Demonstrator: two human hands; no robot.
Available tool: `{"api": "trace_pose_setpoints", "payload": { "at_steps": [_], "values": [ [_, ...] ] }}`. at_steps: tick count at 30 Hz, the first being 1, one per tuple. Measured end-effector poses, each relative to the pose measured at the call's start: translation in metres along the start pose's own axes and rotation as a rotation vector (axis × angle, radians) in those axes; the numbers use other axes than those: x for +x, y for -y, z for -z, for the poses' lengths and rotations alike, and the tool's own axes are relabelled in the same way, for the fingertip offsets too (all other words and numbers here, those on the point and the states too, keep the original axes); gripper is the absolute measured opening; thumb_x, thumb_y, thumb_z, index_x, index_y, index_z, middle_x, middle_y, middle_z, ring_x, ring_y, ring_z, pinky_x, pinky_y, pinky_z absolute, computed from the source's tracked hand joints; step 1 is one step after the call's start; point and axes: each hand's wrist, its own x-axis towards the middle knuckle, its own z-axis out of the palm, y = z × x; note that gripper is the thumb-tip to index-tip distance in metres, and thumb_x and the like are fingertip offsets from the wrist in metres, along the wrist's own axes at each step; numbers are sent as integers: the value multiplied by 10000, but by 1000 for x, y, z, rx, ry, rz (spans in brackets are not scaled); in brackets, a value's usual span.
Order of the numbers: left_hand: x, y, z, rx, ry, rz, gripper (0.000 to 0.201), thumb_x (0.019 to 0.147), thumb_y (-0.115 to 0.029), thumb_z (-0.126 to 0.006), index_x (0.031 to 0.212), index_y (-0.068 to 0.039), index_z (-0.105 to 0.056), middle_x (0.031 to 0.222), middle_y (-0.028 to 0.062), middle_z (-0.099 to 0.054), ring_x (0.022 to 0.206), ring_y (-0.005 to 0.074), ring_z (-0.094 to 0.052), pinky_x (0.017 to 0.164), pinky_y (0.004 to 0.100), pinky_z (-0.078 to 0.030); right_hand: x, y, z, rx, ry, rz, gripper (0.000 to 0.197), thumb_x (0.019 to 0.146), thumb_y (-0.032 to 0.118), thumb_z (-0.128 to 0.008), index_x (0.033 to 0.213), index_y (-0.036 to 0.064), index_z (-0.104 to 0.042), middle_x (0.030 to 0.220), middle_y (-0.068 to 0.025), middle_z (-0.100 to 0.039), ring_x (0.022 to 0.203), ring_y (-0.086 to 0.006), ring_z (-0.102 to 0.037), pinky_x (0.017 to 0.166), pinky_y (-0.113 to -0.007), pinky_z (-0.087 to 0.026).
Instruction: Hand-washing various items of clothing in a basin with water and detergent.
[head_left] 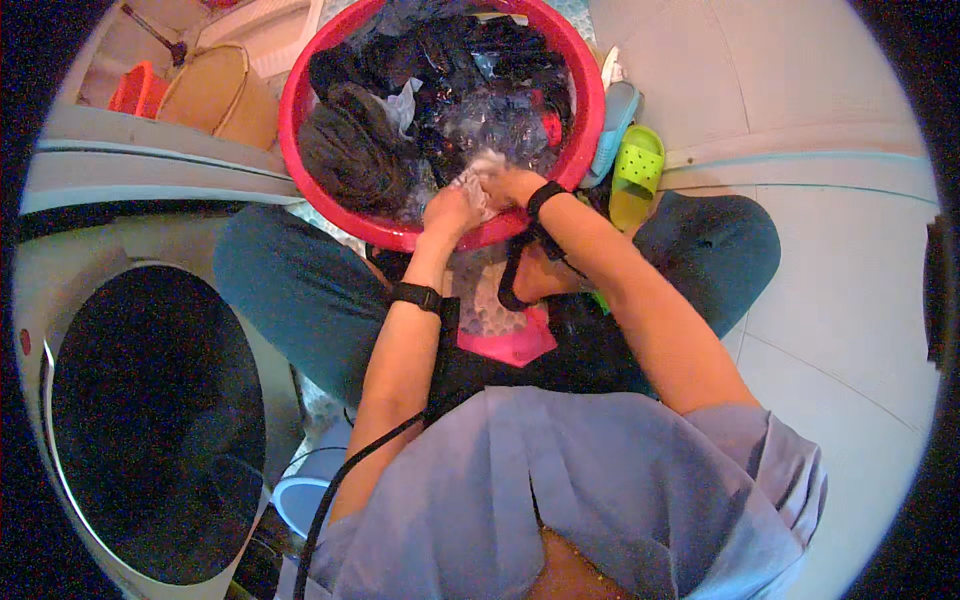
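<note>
A large red basin (592, 130) in front of me holds water and dark wet clothes (440, 70). Over its near rim, my left hand (452, 210) and my right hand (514, 187) are close together. Both are closed on a small pale wet cloth (484, 182), bunched between them; its exact kind is unclear. To the left of my hands a dark grey garment (352, 145) lies heaped in the basin. A whitish piece of fabric (403, 105) shows among the dark clothes. My fingertips are partly hidden by the cloth.
A front-loading washing machine (160, 420) stands at my left, with a pale blue bucket (303, 500) beside it. Blue slippers (615, 125) and a lime-green clog (637, 165) sit right of the basin. My bent knees flank its near side. A black cable (345, 470) runs past my left arm.
</note>
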Motion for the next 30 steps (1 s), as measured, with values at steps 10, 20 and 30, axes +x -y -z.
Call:
{"api": "trace_pose_setpoints", "payload": {
  "at_steps": [10,20,30],
  "values": [
    [50,21,-25,-1135,164,110,398,806,-290,-460,1087,-15,-520,1065,148,-558,958,256,-534,820,357,-416,-2,-16,19,218,-84,-264,144,707,181,-545,772,75,-618,774,-141,-607,727,-305,-595,670,-383,-487],
    [64,55,-2,-2426,795,-200,522,788,-628,-375,988,-172,-533,1050,108,-536,950,281,-503,831,442,-397,4,112,109,1462,-424,-6,126,632,107,-515,675,12,-584,727,-4,-530,663,-112,-480,606,-208,-367],
    [32,-5,25,-2021,-15,353,347,767,-361,-479,969,-86,-541,946,78,-571,838,243,-568,711,359,-457,19,89,88,660,-819,-443,285,706,291,-525,669,21,-609,697,-214,-587,658,-389,-571,625,-471,-452]
  ]
}}
